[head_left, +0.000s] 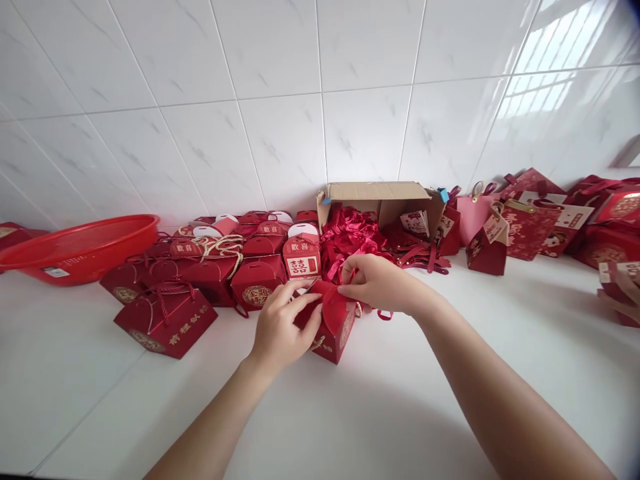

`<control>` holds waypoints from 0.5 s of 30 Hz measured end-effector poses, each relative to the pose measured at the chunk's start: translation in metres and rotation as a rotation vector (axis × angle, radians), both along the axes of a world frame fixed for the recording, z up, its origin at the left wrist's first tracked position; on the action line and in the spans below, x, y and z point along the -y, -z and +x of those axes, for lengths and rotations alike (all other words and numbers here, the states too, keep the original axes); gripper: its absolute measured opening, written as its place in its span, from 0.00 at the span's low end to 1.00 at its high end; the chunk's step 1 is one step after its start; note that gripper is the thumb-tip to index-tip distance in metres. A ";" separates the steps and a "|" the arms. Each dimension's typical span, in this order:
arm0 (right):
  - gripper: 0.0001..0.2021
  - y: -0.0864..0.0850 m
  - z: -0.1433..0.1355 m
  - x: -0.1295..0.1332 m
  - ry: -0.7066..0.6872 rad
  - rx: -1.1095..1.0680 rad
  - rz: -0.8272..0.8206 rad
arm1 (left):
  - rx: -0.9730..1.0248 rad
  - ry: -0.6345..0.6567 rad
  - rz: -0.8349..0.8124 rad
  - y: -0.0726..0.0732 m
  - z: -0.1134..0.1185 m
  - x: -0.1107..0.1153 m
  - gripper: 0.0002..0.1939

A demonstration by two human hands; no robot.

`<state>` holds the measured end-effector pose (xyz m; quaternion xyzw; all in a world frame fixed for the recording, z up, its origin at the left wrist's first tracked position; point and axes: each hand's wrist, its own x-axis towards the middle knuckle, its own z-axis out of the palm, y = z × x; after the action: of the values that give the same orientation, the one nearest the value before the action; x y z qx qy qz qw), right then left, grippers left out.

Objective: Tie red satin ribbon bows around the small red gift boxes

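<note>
A small red gift box (331, 327) with gold print stands on the white counter in front of me, turned with one corner toward me. My left hand (287, 319) grips its left side, fingers along the top edge and thumb against the near face. At the top right, my right hand (377, 283) pinches the box's upper flap between thumb and fingertips; its other fingers are partly hidden behind the box. Directly behind lies a heap of shiny red ribbons (350, 233), spilling from an open cardboard carton (380, 191).
Several finished-looking red boxes (257, 283) crowd against the tiled wall at left, and one corded box (167, 323) stands before them. A red plastic basin (85, 247) sits far left. Red gift bags (530, 230) and a pink bag (473, 217) are at right.
</note>
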<state>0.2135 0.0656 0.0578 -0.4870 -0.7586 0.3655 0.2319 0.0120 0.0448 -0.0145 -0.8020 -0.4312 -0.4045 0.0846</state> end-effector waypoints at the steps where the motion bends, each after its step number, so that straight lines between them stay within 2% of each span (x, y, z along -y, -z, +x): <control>1: 0.06 0.001 -0.001 -0.001 0.000 -0.002 -0.004 | 0.001 -0.013 0.016 0.000 0.001 0.001 0.09; 10: 0.06 0.004 -0.001 -0.007 -0.116 -0.254 -0.155 | 0.006 -0.058 0.056 0.001 0.005 0.003 0.09; 15: 0.07 0.010 -0.004 -0.009 -0.049 -0.118 -0.126 | 0.005 -0.032 0.021 0.003 0.006 0.004 0.11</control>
<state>0.2098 0.0744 0.0478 -0.4595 -0.7308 0.4462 0.2361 0.0179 0.0407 -0.0174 -0.7930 -0.4401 -0.4096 0.0985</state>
